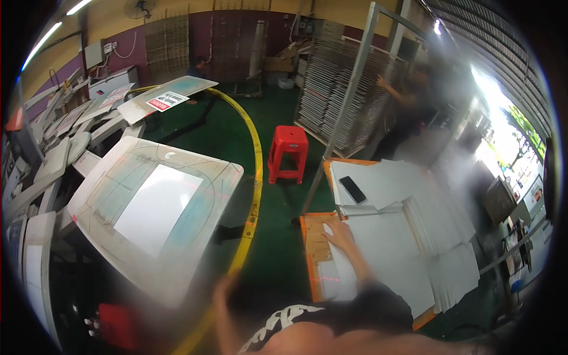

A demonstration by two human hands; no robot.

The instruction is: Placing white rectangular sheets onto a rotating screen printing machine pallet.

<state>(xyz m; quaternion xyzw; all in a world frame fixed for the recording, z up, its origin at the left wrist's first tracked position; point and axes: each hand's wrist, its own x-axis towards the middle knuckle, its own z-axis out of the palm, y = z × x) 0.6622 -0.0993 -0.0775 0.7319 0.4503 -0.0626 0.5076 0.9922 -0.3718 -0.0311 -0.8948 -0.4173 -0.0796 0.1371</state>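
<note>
My right hand (pixel 339 234) rests at the left edge of a stack of white sheets (pixel 390 248), with its fingers stretched out over the edge. Whether a sheet is pinched under them is not clear. Low in the middle, my left hand (pixel 224 289) hangs beside the near end of a pale printing board; it is blurred and its fingers cannot be made out. A single white sheet (pixel 158 207) lies flat on that board (pixel 222 177), which has drawn lines and bluish stains. A black phone (pixel 353 189) sits on another pile of white sheets (pixel 378 177) beyond my right hand.
A red plastic stool (pixel 288 154) stands on the green floor. A yellow curved rail (pixel 258 160) runs past the boards. Another board (pixel 195 86) carries a printed sign (pixel 167 102). A metal post (pixel 349 106) rises beside a drying rack (pixel 337 89); a blurred person (pixel 414 89) reaches toward it.
</note>
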